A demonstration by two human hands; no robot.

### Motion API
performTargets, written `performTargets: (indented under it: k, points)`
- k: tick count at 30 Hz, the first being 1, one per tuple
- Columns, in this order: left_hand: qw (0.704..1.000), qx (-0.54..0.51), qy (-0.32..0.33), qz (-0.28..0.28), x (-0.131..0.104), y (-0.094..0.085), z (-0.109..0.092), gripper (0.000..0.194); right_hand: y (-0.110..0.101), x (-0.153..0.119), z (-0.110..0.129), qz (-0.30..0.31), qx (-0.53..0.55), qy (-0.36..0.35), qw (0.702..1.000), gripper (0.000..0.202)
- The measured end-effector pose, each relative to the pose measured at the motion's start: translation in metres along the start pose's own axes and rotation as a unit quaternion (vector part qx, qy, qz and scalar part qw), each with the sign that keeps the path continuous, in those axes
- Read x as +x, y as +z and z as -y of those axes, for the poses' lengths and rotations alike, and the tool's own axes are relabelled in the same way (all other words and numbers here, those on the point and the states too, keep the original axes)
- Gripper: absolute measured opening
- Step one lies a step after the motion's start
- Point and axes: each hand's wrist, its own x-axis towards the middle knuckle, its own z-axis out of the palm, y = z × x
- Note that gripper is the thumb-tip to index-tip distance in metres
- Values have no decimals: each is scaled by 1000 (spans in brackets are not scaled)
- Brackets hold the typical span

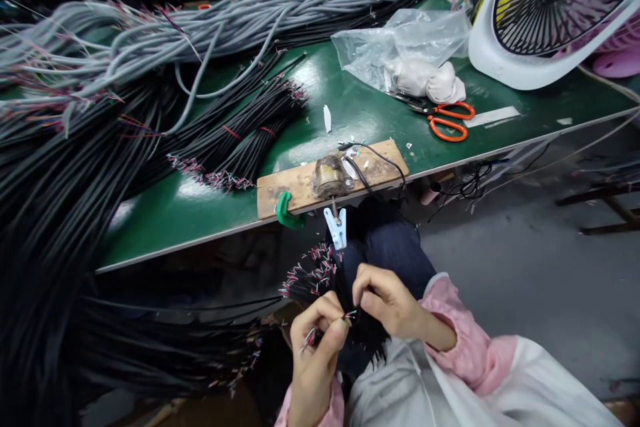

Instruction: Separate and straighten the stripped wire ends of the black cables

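My left hand (319, 340) pinches the end of a black cable between thumb and forefinger. Short red, white and green wires (351, 315) stick out of that end, and more coloured wire tips show within the curled fingers. Close beside it, my right hand (387, 300) has its fingers bent in towards the thumb; whatever they hold is hidden. A bundle of black cables with stripped coloured ends (313, 273) rests by my lap, just beyond both hands. Above it, a light blue clothes peg (335, 228) is fixed to the shaft of a small motor (330, 177).
The motor sits on a wooden board (295, 188) held by a green clamp (286, 210) at the table edge. Orange-handled scissors (450, 121), a plastic bag (400, 47) and a white fan (520, 73) lie right. Grey cables (240, 20) and black cables (55, 247) fill the left.
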Motion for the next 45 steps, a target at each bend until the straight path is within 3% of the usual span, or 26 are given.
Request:
performTargets:
  k: [2, 7, 14, 25, 34, 41, 45]
  points:
    - [1000, -6, -4, -8, 1, 0, 1, 31, 6, 1, 0, 19, -17, -36, 999, 49]
    - [999, -32, -25, -10, 1, -2, 4, 30, 16, 5, 0, -13, -69, -103, 992, 45]
    - [997, -66, -37, -12, 8, 0, 3, 31, 15, 8, -5, -4, -50, -124, 991, 45]
    - [995, -69, -69, -26, 11, 7, 1, 34, 16, 9, -7, -39, -178, -174, 968, 31]
    - [993, -100, -47, -32, 18, 16, 7, 40, 17, 11, -6, -58, -144, -159, 975, 19]
    - [991, -110, -36, -62, 18, 17, 7, 36, 14, 8, -16, -106, -45, -53, 992, 18]
    - [993, -101, -27, -58, 20, 17, 5, 34, 12, 9, -14, -99, -27, -30, 994, 15]
